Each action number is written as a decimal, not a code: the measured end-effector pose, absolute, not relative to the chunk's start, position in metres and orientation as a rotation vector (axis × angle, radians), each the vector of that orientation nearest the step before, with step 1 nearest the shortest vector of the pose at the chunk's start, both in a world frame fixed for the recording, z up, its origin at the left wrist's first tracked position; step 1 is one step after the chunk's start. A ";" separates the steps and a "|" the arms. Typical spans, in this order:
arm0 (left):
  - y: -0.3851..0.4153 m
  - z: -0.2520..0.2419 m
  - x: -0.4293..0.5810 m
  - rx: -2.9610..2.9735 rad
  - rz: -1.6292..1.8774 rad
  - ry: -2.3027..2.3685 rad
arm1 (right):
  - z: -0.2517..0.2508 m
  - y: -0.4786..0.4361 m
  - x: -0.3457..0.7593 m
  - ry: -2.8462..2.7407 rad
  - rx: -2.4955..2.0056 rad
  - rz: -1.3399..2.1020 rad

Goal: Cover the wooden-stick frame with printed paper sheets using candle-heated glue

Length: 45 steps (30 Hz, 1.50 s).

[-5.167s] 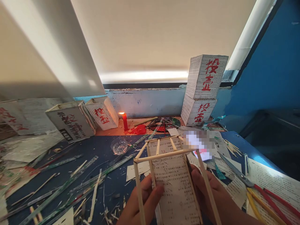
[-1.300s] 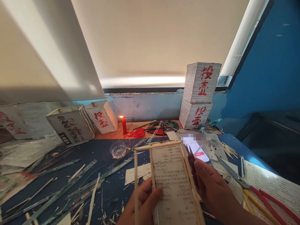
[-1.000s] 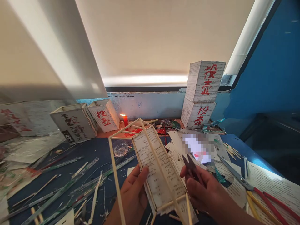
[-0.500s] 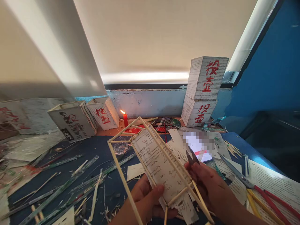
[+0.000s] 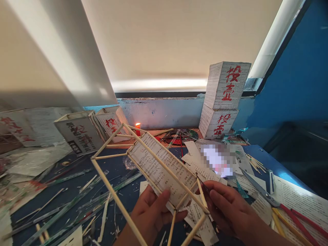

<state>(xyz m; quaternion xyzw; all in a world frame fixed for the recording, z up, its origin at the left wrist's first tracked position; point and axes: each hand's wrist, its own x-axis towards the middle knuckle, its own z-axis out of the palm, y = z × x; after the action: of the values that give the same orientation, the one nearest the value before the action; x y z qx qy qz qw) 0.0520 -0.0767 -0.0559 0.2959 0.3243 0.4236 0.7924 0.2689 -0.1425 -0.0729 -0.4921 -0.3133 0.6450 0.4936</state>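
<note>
I hold a long box frame of thin wooden sticks point(image 5: 115, 199) over the blue table, tilted with its far end up and to the left. A printed paper panel point(image 5: 159, 167) covers one side of it. My left hand point(image 5: 153, 213) grips the near end from below, thumb pressed on the paper. My right hand point(image 5: 228, 209) is closed at the frame's near right corner. The dark tip of small scissors point(image 5: 205, 187) pokes out of its fingers, touching the paper's edge there.
A lit red candle point(image 5: 137, 127) stands behind the frame's far end. Paper boxes with red characters are stacked at the back right point(image 5: 223, 99), and others lie at the left point(image 5: 79, 135). A phone point(image 5: 216, 159), large red-handled scissors point(image 5: 266, 197) and loose sticks and strips point(image 5: 77, 201) litter the table.
The frame has swung from upright to tilted left, its far end now reaching past the candle. My right hand came off the frame with small scissors and moved to the near corner.
</note>
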 end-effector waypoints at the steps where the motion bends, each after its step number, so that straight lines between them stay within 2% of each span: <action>1: -0.077 -0.055 0.052 0.638 0.912 0.699 | -0.073 -0.142 0.269 -0.777 -1.165 1.566; 9: -0.077 -0.049 0.052 0.626 0.886 0.748 | -0.087 -0.140 0.274 -0.771 -1.075 1.593; 20: -0.078 -0.049 0.054 0.642 0.874 0.782 | -0.077 -0.136 0.273 -0.855 -1.030 1.597; 27: -0.080 -0.050 0.051 0.680 0.848 0.731 | -0.070 -0.139 0.272 -0.875 -1.161 1.555; 45: -0.077 -0.056 0.048 0.796 0.784 0.781 | -0.082 -0.133 0.282 -0.756 -1.098 1.680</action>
<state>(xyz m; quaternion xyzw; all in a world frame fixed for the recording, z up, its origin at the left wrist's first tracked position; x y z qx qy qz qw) 0.0475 -0.0767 -0.0562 0.3680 0.3610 0.3621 0.7766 0.2816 -0.1328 -0.0824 -0.4497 -0.3097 0.6880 0.4779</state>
